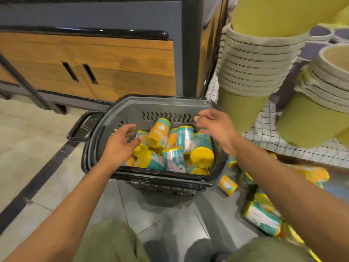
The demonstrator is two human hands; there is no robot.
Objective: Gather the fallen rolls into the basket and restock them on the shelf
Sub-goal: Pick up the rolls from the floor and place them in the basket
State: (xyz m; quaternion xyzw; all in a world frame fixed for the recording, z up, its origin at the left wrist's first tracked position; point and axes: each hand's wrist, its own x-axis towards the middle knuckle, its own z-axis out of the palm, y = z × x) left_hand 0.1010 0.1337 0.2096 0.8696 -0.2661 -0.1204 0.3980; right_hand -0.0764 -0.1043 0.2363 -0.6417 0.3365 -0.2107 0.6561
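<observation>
A grey plastic basket [170,105] with black rims stands on the floor in front of me. Several yellow and teal rolls [177,148] lie piled inside it. My left hand [120,142] hovers over the basket's left side, fingers relaxed and empty, close to one roll. Above the basket's right side my right hand [213,123] also hangs empty, with loose fingers. More rolls lie on the floor at the right: one [227,185] just beside the basket, another [262,218] nearer to me, others under the shelf [309,173].
A wire-mesh shelf [268,137] at the right carries stacks of green pots with grey rims [253,72]. A wooden cabinet [105,65] stands behind the basket. My knees in green trousers [111,242] show at the bottom. Tiled floor [34,129] stretches to the left.
</observation>
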